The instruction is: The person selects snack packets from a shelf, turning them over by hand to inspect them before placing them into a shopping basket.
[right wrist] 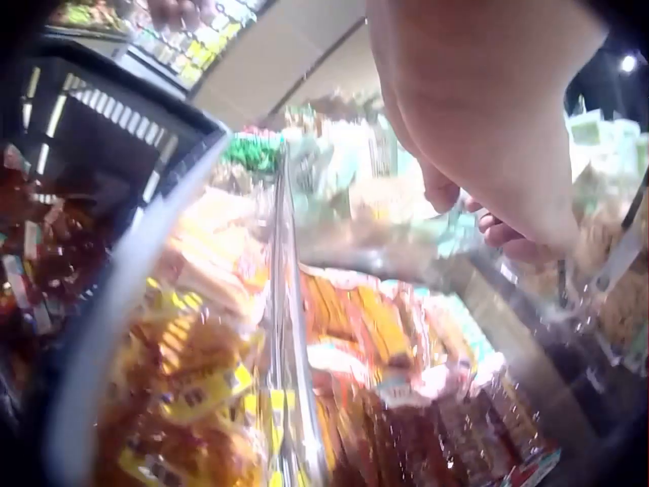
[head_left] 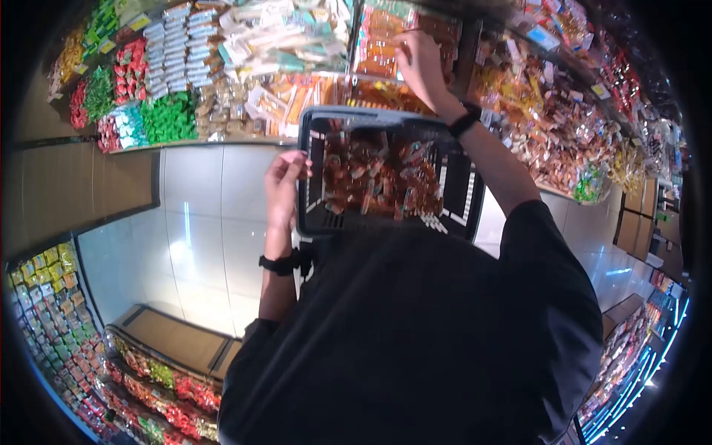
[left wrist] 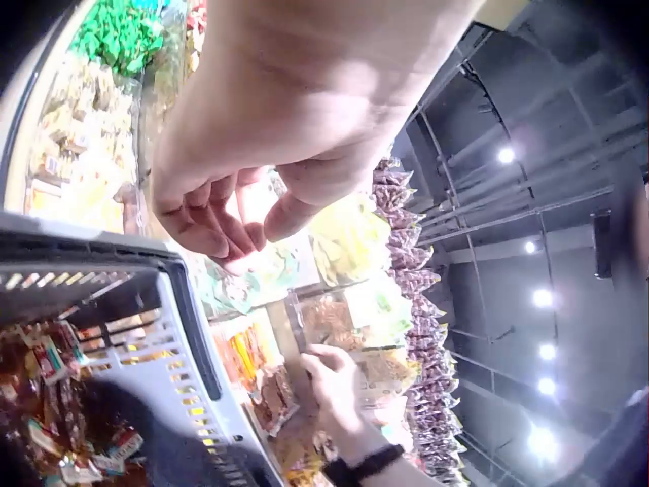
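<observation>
My left hand [head_left: 282, 189] hovers beside the left rim of a dark shopping basket [head_left: 305, 141], its fingers loosely bent; in the left wrist view nothing shows between them. The basket holds many reddish-brown wrapped snack packets [head_left: 378, 178]. Reaching past its far rim, my right hand [head_left: 423, 67] is over a shelf bin of orange-brown snack packets [head_left: 377, 55]. Its fingers are slightly bent, with no packet visible in them. The right wrist view shows that hand [right wrist: 487, 172] above the packets [right wrist: 365, 325], its fingertips partly hidden behind the palm.
Bins of wrapped goods run along the display: green packets [head_left: 169, 117], white-and-blue sticks [head_left: 167, 52], and clear bags [head_left: 289, 37]. More loose packets [head_left: 549, 111] fill the right side. A clear divider [right wrist: 287, 304] separates bins. Pale floor tiles [head_left: 200, 222] lie left of the basket.
</observation>
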The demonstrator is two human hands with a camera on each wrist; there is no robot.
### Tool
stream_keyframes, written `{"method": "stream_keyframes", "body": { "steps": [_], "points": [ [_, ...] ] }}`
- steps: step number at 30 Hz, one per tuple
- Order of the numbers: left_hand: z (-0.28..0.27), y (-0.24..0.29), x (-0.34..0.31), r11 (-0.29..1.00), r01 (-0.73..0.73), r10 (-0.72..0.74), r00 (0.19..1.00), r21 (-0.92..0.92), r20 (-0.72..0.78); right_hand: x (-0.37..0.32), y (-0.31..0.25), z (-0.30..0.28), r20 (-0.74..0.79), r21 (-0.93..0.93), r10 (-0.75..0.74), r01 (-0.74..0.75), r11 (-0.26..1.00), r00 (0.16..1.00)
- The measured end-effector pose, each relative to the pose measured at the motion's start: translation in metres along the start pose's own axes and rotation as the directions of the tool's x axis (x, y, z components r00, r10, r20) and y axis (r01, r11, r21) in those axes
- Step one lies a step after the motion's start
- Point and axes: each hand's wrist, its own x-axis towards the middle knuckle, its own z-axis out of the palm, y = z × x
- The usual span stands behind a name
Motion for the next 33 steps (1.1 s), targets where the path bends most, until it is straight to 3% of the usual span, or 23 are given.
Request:
{"method": "stream_keyframes", "body": {
  "steps": [2, 4, 6, 9, 12, 14, 15, 17, 18, 20, 21, 22, 24, 25, 26, 27, 28, 30, 31, 33],
  "points": [
    [-0.018, -0.01, -0.002, 0.992, -0.015, 0.019, 0.999, 0.127, -0.032, -0.036, -0.049, -0.028, 0.158, 0.331, 0.198, -0.241, 0.912, 0.967],
    [-0.031, -0.019, -0.002, 0.979, 0.031, -0.024, 0.999, 0.201, -0.039, -0.081, -0.083, -0.043, 0.397, 0.473, 0.155, -0.346, 0.81, 0.905],
    [-0.041, -0.031, -0.007, 0.961, 0.072, -0.062, 0.997, 0.265, -0.044, -0.139, -0.102, -0.035, 0.68, 0.167, 0.21, -0.428, 0.888, 0.702],
    [-0.044, -0.044, -0.011, 0.947, 0.118, -0.118, 0.993, 0.299, -0.019, -0.236, -0.093, 0.011, 0.694, 0.12, 0.196, -0.379, 0.918, 0.693],
    [-0.036, -0.046, -0.018, 0.941, 0.087, -0.104, 0.994, 0.328, 0.033, -0.253, -0.11, 0.044, 0.678, -0.008, 0.215, -0.286, 0.958, 0.703],
    [-0.033, -0.048, -0.021, 0.933, 0.072, -0.092, 0.995, 0.351, 0.04, -0.255, -0.104, 0.072, 0.588, -0.223, 0.299, -0.205, 0.953, 0.752],
    [-0.029, -0.045, -0.023, 0.937, 0.082, -0.103, 0.994, 0.34, 0.044, -0.257, -0.097, 0.084, 0.584, -0.213, 0.292, -0.204, 0.956, 0.757],
    [-0.025, -0.04, -0.028, 0.948, 0.093, -0.113, 0.992, 0.304, 0.049, -0.255, -0.089, 0.105, 0.683, -0.255, 0.387, -0.295, 0.921, 0.62],
    [-0.027, -0.042, -0.029, 0.948, 0.087, -0.111, 0.992, 0.305, 0.065, -0.251, -0.088, 0.108, 0.682, -0.242, 0.383, -0.302, 0.922, 0.623],
    [-0.023, -0.041, -0.032, 0.953, 0.146, -0.177, 0.979, 0.264, 0.098, -0.24, -0.086, 0.101, 0.75, -0.214, 0.434, -0.438, 0.873, 0.499],
    [-0.018, -0.043, -0.034, 0.953, 0.146, -0.177, 0.98, 0.266, 0.095, -0.238, -0.088, 0.095, 0.708, -0.185, 0.413, -0.413, 0.892, 0.573],
    [-0.013, -0.047, -0.036, 0.942, 0.132, -0.177, 0.977, 0.308, 0.122, -0.236, -0.087, 0.09, 0.71, -0.185, 0.412, -0.413, 0.892, 0.572],
    [0.002, -0.059, -0.032, 0.931, 0.114, -0.176, 0.972, 0.346, 0.154, -0.228, -0.084, 0.076, 0.768, -0.203, 0.439, -0.473, 0.857, 0.467],
    [0.008, -0.073, -0.025, 0.908, 0.217, -0.271, 0.957, 0.358, 0.106, -0.225, -0.082, 0.069, 0.767, -0.204, 0.439, -0.471, 0.858, 0.467],
    [0.014, -0.086, -0.018, 0.873, 0.32, -0.364, 0.929, 0.367, 0.057, -0.223, -0.08, 0.06, 0.791, -0.215, 0.48, -0.562, 0.799, 0.379],
    [0.019, -0.1, -0.01, 0.822, 0.336, -0.405, 0.913, 0.459, 0.056, -0.224, -0.077, 0.052, 0.809, -0.231, 0.513, -0.647, 0.726, 0.286],
    [0.017, -0.124, 0.007, 0.824, 0.329, -0.401, 0.914, 0.461, 0.066, -0.225, -0.075, 0.045, 0.803, -0.235, 0.521, -0.648, 0.724, 0.29],
    [0.018, -0.172, 0.038, 0.727, -0.017, -0.26, 0.919, 0.687, 0.298, -0.236, -0.068, 0.032, 0.765, -0.222, 0.533, -0.628, 0.746, 0.363],
    [0.035, -0.163, 0.041, 0.729, -0.022, -0.264, 0.914, 0.685, 0.309, -0.246, -0.058, 0.029, 0.763, -0.138, 0.479, -0.616, 0.776, 0.433],
    [0.069, -0.147, 0.052, 0.39, -0.3, -0.069, 0.933, 0.871, 0.353, -0.256, -0.045, 0.006, 0.731, -0.118, 0.501, -0.637, 0.762, 0.464]
  ]
}}
